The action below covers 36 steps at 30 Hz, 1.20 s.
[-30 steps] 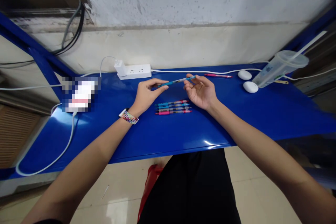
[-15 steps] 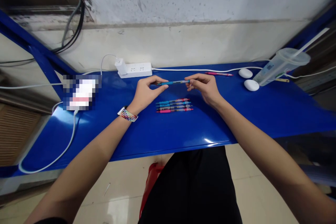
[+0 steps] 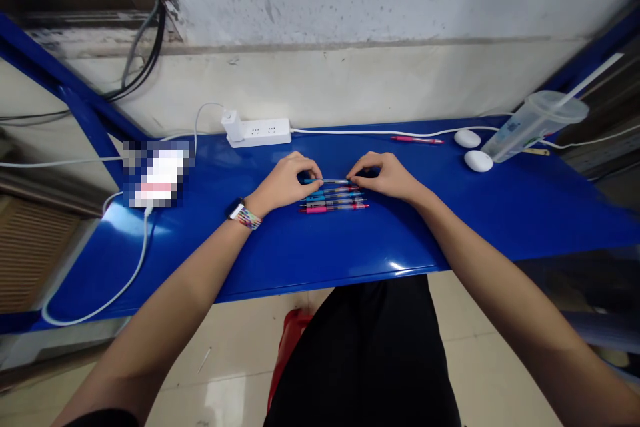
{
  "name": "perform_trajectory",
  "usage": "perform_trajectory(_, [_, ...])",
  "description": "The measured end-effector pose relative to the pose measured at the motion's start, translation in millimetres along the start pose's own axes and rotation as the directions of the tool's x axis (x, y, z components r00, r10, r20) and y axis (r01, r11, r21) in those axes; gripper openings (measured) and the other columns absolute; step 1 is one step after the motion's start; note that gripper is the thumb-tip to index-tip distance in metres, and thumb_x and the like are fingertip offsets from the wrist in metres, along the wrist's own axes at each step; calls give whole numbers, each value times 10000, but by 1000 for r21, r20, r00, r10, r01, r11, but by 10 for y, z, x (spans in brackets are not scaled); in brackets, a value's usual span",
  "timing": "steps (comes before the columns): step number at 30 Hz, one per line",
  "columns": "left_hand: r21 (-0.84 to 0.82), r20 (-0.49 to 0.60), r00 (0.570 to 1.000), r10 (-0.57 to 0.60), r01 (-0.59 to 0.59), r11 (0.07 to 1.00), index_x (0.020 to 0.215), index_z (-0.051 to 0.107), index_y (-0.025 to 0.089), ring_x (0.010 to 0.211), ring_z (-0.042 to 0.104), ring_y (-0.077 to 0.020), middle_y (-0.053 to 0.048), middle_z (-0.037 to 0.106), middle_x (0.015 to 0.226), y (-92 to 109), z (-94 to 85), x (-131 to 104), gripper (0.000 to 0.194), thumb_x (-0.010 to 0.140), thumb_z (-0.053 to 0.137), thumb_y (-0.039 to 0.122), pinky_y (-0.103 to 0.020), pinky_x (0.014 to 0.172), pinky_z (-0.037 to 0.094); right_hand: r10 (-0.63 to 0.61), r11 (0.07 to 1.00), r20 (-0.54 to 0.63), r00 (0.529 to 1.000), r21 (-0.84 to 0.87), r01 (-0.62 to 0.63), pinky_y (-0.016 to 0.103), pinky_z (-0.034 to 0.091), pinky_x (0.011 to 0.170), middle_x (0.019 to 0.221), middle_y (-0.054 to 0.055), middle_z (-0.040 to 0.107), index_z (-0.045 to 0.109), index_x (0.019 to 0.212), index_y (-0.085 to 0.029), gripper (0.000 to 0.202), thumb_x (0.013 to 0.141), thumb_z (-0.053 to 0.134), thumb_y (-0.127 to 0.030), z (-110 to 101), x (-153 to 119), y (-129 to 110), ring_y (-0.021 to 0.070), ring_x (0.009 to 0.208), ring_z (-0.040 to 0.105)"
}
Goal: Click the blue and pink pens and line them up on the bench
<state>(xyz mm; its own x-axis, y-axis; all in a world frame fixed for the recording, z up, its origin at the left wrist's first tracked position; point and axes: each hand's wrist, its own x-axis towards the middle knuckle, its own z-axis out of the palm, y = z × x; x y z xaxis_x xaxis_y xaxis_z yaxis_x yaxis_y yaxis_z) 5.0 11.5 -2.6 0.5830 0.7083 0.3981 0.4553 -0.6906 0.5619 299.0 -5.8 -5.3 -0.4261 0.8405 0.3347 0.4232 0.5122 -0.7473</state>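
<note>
Between my two hands a blue pen (image 3: 336,181) lies level, just behind a row of several pens. My left hand (image 3: 290,180) pinches its left end between thumb and fingers. At its right end, the thumb and fingers of my right hand (image 3: 383,175) are closed on the tip. The row in front holds blue, grey and pink pens side by side, with a pink pen (image 3: 334,209) nearest the front edge. Whether the held pen touches the tabletop I cannot tell.
A white power strip (image 3: 265,132) with a plugged-in charger stands at the back of the blue table (image 3: 350,247). Toward the right are a red pen (image 3: 417,140), two white rounded objects (image 3: 479,161) and a clear cup (image 3: 535,123) with a straw. A blurred-out device (image 3: 160,177) with cables lies left.
Both hands have come down and nearer to me with the blue pen, from above the table to just behind the row. The row itself is nearly where it was.
</note>
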Motion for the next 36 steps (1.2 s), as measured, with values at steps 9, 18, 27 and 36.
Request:
perform_trajectory(9, [76, 85, 996, 36, -43, 996, 910, 800, 244, 959, 643, -257, -26, 785, 899, -13, -3, -13, 67, 945, 743, 242, -440, 970, 492, -40, 998, 33, 999, -39, 42, 390, 490, 794, 932, 52, 813, 879, 892, -252, 105, 871, 776, -258, 8, 8, 76, 235, 865, 676])
perform_trajectory(18, [115, 78, 997, 9, -18, 993, 882, 773, 245, 957, 635, -270, -23, 757, 844, 17, 24, -15, 116, 967, 696, 226, -460, 999, 471, -86, 995, 25, 996, -53, 87, 386, 504, 796, 903, 39, 806, 854, 866, -248, 119, 855, 744, -206, 26, -1, 73, 227, 854, 678])
perform_trajectory(27, [-196, -215, 959, -185, 143, 970, 901, 795, 245, 950, 728, -236, -28, 819, 915, 150, 226, 17, 213, 1049, 644, 219, -415, 943, 537, 13, 990, -250, 968, 141, 24, 468, 575, 1001, 1154, 80, 829, 866, 1004, -265, 158, 943, 723, -288, 322, -33, -75, 285, 1124, 758])
perform_trajectory(36, [-514, -312, 871, -380, 182, 838, 840, 796, 231, 895, 747, -203, -25, 795, 865, 257, 398, 27, 286, 1061, 614, 205, -368, 931, 569, 174, 949, -367, 914, 312, -56, 502, 552, 1114, 1168, 78, 844, 875, 970, -271, 185, 965, 691, -296, 647, -34, -238, 292, 1186, 769])
